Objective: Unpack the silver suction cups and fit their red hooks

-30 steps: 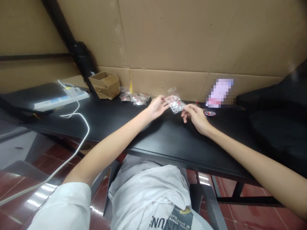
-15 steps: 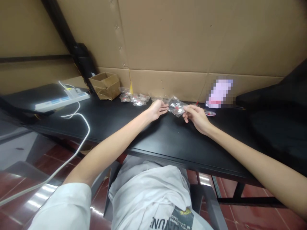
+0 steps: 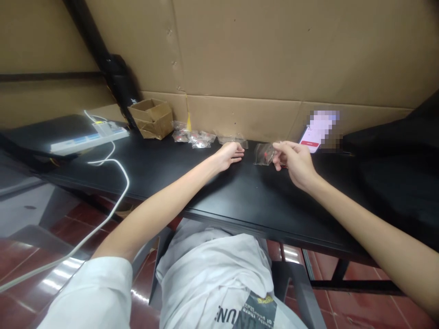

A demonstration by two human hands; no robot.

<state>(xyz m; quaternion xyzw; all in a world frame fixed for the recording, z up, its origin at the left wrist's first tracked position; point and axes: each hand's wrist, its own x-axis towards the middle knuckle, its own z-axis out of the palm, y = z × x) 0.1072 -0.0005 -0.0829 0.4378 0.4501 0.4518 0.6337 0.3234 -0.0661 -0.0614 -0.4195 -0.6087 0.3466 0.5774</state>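
A small clear plastic bag with something red in it is pinched between the thumb and fingers of my right hand, over the back of the black table. Part of the bag is hidden by those fingers. To its left, my left hand is open, fingers stretched toward the bag with a gap between. Just behind the left hand lies clear plastic wrapping. Farther left, several small clear packets with shiny, partly red contents lie together along the cardboard wall.
An open cardboard box stands at the back left, near a white power strip with a white cable. A lit phone leans on the cardboard wall behind my right hand. Dark fabric covers the right side.
My right hand has moved right with the bag, away from my left hand. It now covers where a small round packet lay. My left hand stays nearly in place.
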